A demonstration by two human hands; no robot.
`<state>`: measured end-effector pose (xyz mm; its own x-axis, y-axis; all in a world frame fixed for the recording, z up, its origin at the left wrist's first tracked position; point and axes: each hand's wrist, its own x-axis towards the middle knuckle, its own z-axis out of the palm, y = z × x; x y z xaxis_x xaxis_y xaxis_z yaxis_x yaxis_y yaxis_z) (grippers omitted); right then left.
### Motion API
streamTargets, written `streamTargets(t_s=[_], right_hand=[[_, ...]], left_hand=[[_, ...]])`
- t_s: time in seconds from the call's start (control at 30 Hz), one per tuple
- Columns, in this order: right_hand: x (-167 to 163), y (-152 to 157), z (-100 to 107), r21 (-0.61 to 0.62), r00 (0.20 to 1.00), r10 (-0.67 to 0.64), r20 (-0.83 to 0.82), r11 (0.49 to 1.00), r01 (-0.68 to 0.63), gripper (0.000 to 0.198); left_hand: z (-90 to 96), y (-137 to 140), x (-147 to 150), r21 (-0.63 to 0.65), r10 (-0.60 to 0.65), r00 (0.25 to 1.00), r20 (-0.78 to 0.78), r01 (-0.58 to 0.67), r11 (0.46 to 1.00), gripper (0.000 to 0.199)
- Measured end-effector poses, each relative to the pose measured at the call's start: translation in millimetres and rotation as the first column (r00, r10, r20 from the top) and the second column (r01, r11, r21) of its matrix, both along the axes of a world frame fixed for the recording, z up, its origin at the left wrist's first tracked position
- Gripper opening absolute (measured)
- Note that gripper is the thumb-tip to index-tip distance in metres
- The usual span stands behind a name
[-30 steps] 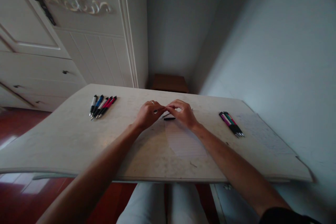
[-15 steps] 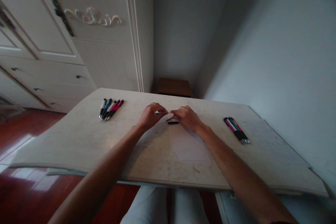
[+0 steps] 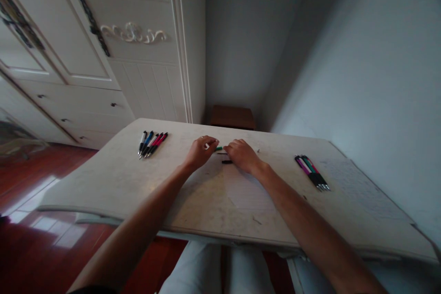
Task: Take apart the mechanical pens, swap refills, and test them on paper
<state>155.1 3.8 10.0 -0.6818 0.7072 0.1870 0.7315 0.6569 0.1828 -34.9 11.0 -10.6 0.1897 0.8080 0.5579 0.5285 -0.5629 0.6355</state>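
Over the middle of the desk, my left hand [image 3: 200, 152] has its thumb and fingertips pinched together. A short green pen piece [image 3: 218, 149] pokes out at those fingertips, and the hand seems to hold it. Close by on the right, my right hand [image 3: 242, 154] is closed with curled fingers; whatever is in them is hidden. Between the hands a thin dark rod [image 3: 222, 153] lies on the desk. Nearer to me is a short black pen grip [image 3: 227, 162], touching or just beside the right hand. A small metallic pen part [image 3: 258, 150] sits right of the right hand.
Several assembled pens [image 3: 152, 144] lie at the left of the desk [image 3: 113, 179], and several more [image 3: 312, 173] at the right. Lined paper [image 3: 246, 190] lies below my hands. A white cabinet [image 3: 148, 82] stands behind on the left, a wall [image 3: 379, 78] on the right.
My fingertips have drawn slightly apart, and the green piece now shows between the hands. The white bit near the right fingers is out of sight. The view has shifted slightly left.
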Motion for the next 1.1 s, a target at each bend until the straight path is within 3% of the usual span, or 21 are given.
streamTargets(t_s=[0.2,0.33,0.63,0.9,1.1], right_hand=[[13,12,-3,0.008,0.994,0.048,-0.098,0.999,-0.048,0.018],[27,14,1,-0.001,0.966,0.034,-0.257,0.999,-0.035,0.023],[42,1,3,-0.004,0.792,-0.007,-0.611,1.0,0.005,0.028],[39,7,-7,0.065,0.824,0.069,-0.563,0.997,-0.039,0.031],[38,8,-11,0.07,0.843,0.071,-0.533,0.997,-0.04,0.027]], left_hand=[[-0.4,-3,-1,-0.03,0.029,1.0,0.009,-0.029,0.999,0.021],[3.1,-7,-2,-0.048,0.019,1.0,-0.005,-0.019,0.999,0.02],[1.4,-7,-3,-0.045,0.0,1.0,-0.023,-0.001,0.999,0.024],[-2.4,-6,-2,0.064,0.0,0.981,-0.193,0.013,0.998,0.023],[-5.2,-7,-2,0.088,-0.01,0.975,-0.22,0.03,0.996,0.016]])
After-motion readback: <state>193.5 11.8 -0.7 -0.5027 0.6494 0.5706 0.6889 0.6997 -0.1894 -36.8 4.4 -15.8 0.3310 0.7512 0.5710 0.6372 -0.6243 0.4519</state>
